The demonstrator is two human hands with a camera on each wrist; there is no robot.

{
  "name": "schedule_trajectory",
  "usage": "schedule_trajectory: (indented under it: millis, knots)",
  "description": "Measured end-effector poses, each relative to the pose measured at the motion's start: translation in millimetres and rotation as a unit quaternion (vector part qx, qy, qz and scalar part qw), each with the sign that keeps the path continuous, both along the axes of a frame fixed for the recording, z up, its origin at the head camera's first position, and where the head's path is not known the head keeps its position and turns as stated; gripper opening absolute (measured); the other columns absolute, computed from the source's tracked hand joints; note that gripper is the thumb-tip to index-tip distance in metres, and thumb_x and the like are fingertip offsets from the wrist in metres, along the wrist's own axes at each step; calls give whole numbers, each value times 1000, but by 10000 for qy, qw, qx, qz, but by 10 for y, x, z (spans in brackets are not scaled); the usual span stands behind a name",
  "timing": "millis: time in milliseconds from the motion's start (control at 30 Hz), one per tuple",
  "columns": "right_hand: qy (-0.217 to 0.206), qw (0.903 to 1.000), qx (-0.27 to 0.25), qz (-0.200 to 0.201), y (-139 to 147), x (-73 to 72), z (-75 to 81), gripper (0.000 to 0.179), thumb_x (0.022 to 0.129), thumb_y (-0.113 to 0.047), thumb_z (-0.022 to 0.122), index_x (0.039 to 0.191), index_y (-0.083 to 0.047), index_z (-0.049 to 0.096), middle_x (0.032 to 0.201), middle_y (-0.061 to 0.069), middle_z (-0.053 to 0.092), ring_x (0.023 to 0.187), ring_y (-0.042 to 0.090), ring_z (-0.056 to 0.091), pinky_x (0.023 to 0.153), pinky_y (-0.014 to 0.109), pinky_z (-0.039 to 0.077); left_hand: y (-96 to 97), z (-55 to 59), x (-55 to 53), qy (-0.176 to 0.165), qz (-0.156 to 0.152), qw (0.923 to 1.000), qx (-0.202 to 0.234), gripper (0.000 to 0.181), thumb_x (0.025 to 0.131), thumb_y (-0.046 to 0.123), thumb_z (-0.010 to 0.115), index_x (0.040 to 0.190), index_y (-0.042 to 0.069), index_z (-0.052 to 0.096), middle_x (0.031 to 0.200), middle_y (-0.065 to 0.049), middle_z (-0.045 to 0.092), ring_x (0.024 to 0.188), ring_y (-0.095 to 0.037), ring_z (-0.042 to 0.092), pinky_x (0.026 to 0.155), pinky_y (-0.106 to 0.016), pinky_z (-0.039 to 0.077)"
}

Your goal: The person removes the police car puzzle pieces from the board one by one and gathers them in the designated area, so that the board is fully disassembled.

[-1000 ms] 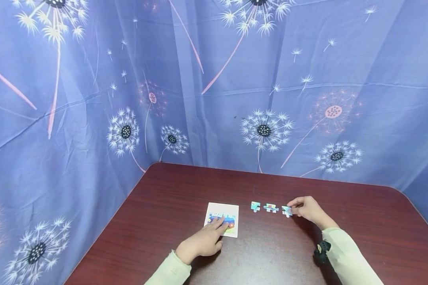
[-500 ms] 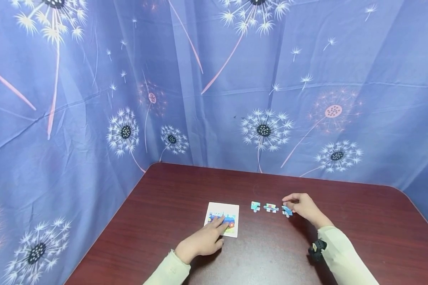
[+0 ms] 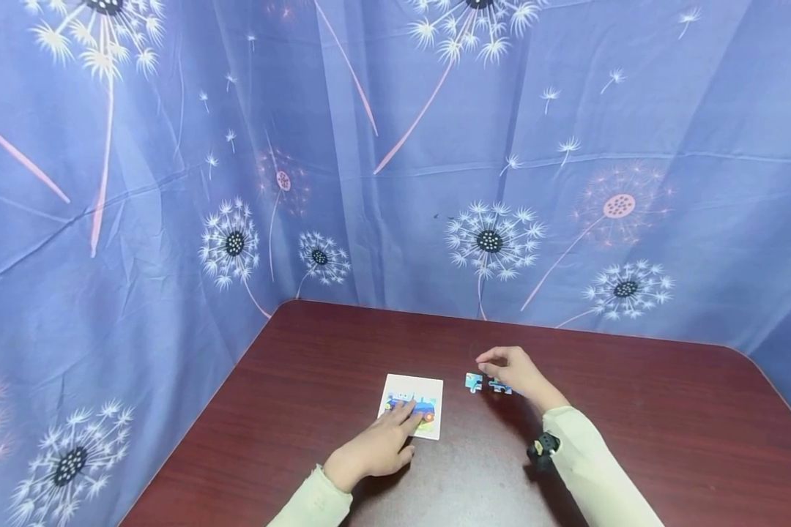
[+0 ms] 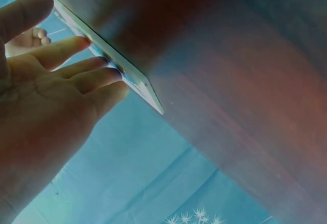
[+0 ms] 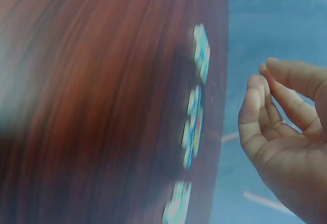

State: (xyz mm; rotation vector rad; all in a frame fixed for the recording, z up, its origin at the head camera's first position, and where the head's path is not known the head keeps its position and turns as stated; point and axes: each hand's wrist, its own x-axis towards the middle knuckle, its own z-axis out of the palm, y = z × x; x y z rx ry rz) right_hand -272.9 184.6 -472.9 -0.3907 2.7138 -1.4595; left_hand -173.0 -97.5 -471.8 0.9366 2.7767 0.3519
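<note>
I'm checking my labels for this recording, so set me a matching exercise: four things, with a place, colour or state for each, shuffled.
1. left hand
2. right hand
3. table
4. curtain

A. blue with dandelions
B. raised over the puzzle pieces
C. fingers on the picture board
D. dark reddish brown

Pairs: 1-C, 2-B, 3-D, 4-A

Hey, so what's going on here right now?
A person's left hand rests, fingers outstretched, on a white picture board. The right hand hovers above a row of three loose puzzle pieces, with nothing visible in its grasp. Board and pieces lie apart on a dark red table.
</note>
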Motion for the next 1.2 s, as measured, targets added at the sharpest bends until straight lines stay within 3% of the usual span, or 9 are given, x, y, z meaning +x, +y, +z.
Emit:
schedule_trajectory:
  millis: [300, 533, 633, 900, 1200]
  knots:
    - [-8, 9979, -128, 636, -421, -9, 19, 17, 91, -8, 64, 103, 2, 71, 99, 12, 70, 67, 16, 56, 57, 26, 48, 37, 1, 69, -9, -95, 9998, -173, 58, 94, 22, 57, 145, 0, 39, 153, -20, 30, 141, -32, 28, 113, -42, 29]
    - [296, 9914, -224, 1259, -726, 0, -38, 17, 91, -7, 64, 102, 3, 71, 97, 12, 71, 84, 14, 63, 71, 24, 51, 80, 31, 143, -106, -134, 9996, -223, 65, 93, 25, 59, 146, -4, 35, 154, -21, 27, 142, -32, 27, 114, -40, 27]
    - [229, 9891, -192, 1445, -843, 0, -74, 17, 91, -6, 63, 103, 2, 72, 100, 12, 71, 85, 16, 64, 71, 24, 51, 98, 41, 158, -126, -143, 9996, -215, 66, 93, 26, 60, 145, -5, 35, 154, -22, 27, 142, -33, 26, 114, -40, 27]
    - [205, 9838, 81, 1781, -1093, 8, -149, 16, 90, -5, 65, 103, -2, 73, 98, 9, 70, 86, 17, 63, 76, 29, 53, 138, 29, 157, 101, -162, 9990, -411, 65, 91, 28, 61, 142, -6, 40, 152, -23, 31, 141, -33, 28, 114, -36, 28]
    - [32, 9766, 241, 2138, -1196, 4, -215, 17, 88, -2, 66, 104, -1, 73, 87, 5, 61, 76, 12, 53, 67, 24, 46, 153, 39, 165, 175, -274, 9981, -525, 64, 92, 27, 60, 142, -7, 40, 150, -24, 34, 140, -34, 30, 113, -36, 29]
